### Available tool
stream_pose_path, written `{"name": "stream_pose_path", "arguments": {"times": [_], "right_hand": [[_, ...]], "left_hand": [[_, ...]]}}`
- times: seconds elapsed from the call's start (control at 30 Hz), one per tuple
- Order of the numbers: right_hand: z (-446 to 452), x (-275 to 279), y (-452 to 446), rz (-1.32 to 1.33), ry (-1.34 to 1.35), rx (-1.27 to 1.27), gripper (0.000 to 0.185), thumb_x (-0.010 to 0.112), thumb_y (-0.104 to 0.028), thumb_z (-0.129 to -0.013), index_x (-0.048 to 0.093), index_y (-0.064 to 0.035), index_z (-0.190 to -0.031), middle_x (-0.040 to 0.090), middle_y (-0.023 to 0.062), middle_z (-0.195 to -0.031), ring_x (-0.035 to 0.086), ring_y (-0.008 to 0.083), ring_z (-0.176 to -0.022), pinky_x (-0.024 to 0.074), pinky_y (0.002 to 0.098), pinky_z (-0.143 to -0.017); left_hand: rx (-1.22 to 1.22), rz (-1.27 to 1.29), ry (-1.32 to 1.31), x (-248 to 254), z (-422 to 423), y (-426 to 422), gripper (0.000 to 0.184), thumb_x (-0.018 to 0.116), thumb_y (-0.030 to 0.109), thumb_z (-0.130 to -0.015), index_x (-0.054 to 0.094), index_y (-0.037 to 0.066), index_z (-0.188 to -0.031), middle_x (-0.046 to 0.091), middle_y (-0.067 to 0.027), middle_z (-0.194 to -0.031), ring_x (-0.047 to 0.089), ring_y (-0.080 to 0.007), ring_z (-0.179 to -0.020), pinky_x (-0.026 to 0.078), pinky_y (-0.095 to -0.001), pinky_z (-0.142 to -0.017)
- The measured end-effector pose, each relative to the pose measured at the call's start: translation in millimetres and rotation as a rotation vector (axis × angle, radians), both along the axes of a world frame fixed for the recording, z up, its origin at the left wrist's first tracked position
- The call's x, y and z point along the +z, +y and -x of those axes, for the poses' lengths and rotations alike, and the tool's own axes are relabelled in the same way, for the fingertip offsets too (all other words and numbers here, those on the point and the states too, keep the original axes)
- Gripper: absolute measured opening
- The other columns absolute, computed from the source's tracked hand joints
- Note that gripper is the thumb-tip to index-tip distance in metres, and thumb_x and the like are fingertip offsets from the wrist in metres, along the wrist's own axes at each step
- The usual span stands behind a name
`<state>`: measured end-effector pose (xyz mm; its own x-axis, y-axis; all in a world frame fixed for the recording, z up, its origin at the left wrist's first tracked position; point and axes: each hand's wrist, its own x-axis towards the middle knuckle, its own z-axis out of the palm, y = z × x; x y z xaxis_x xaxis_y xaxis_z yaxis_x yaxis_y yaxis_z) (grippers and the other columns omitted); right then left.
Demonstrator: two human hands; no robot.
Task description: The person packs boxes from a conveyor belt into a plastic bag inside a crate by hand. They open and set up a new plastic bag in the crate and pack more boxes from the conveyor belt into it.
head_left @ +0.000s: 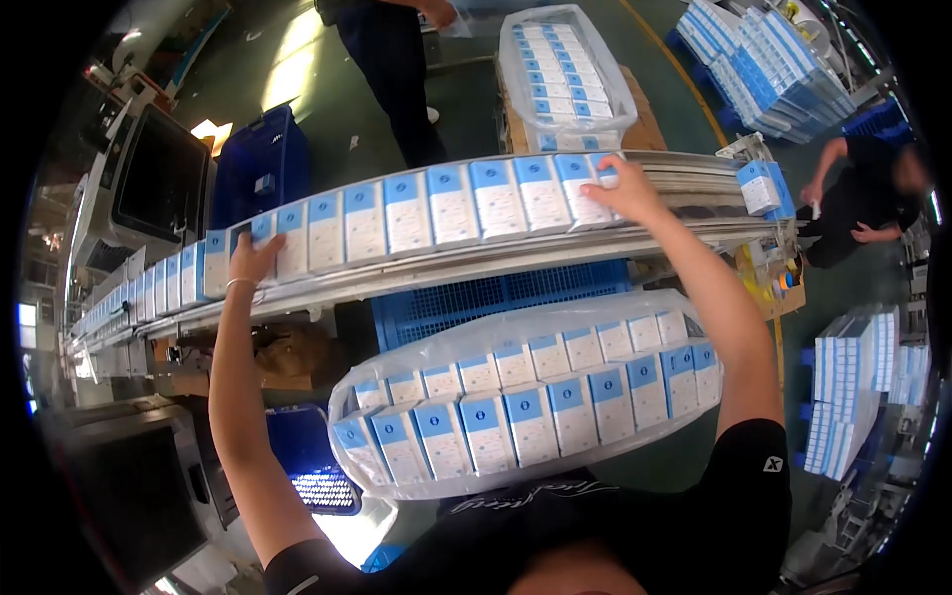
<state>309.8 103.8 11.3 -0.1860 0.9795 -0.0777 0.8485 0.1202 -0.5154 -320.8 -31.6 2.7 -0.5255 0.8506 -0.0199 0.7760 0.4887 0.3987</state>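
A long row of white-and-blue cartons (407, 213) stands upright, side by side, on a metal conveyor (347, 272). My left hand (256, 260) is closed against cartons in the left part of the row, its fingers reaching over their blue tops. At the row's right end, my right hand (627, 191) curls its fingers around the last carton. Between my two hands the cartons stand pressed together. In front of my body, a clear plastic bag (342, 436) holds two rows of similar cartons (531, 421).
Beyond the conveyor stands another bag of cartons (560, 74) on a pallet. A blue bin (263, 164) and a person in dark trousers (387, 79) are behind it. At right are another person (868, 198) and stacked cartons (848, 392). Monitors (159, 174) line the left.
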Motion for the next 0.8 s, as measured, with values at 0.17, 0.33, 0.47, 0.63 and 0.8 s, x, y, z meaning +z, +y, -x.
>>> {"name": "stream_pose_path", "arguments": {"times": [0.17,0.33,0.47,0.63,0.8], "right_hand": [[-43.0,-9.1,35.0,0.209,-0.209,-0.025,0.081,0.075,-0.055,-0.067,0.049,-0.0091,-0.129,0.038,0.0385,-0.132,0.044,0.0484,-0.123,0.0371,0.0455,-0.103],[-41.5,-5.8,47.8,0.281,-0.432,-0.078,0.1,0.074,-0.056,-0.065,0.035,-0.0058,-0.143,0.021,0.0424,-0.143,0.027,0.0529,-0.134,0.0267,0.0492,-0.111],[-42.5,-13.1,29.7,0.226,-0.394,-0.206,0.1,0.071,-0.052,-0.062,0.032,-0.01,-0.144,0.014,0.0406,-0.146,0.025,0.0593,-0.131,0.0292,0.0579,-0.106],[-41.3,-11.5,11.9,0.049,-0.108,-0.247,0.078,0.076,-0.037,-0.057,0.052,-0.0094,-0.125,0.041,0.0268,-0.126,0.047,0.0435,-0.116,0.0414,0.043,-0.099],[-61.6,-14.1,7.8,0.03,0.028,-0.246,0.075,0.076,-0.035,-0.057,0.053,-0.0094,-0.124,0.039,0.0246,-0.127,0.046,0.0426,-0.118,0.0418,0.0427,-0.099]], "left_hand": [[-0.15,0.122,0.045,23.2,-119.9,0.4,0.095,0.072,0.058,-0.069,0.033,0.012,-0.143,0.052,-0.0362,-0.119,0.055,-0.0474,-0.113,0.044,-0.0432,-0.096],[-0.062,0.459,0.181,20.3,-154.8,31.9,0.106,0.066,0.065,-0.066,0.023,0.016,-0.149,0.031,-0.0459,-0.131,0.045,-0.0595,-0.116,0.041,-0.0526,-0.097],[0.022,0.47,0.174,9.5,-178.3,35.0,0.107,0.068,0.061,-0.063,0.023,0.017,-0.149,0.032,-0.039,-0.133,0.043,-0.0547,-0.12,0.039,-0.0569,-0.097],[0.005,0.153,0.078,7.5,-202.5,23.2,0.093,0.074,0.045,-0.06,0.038,0.017,-0.141,0.042,-0.0313,-0.125,0.048,-0.0469,-0.114,0.044,-0.0521,-0.092],[-0.008,0.028,0.053,6.9,-211.3,17.1,0.09,0.074,0.042,-0.06,0.04,0.014,-0.139,0.045,-0.0328,-0.121,0.048,-0.0483,-0.112,0.045,-0.0488,-0.092]]}}
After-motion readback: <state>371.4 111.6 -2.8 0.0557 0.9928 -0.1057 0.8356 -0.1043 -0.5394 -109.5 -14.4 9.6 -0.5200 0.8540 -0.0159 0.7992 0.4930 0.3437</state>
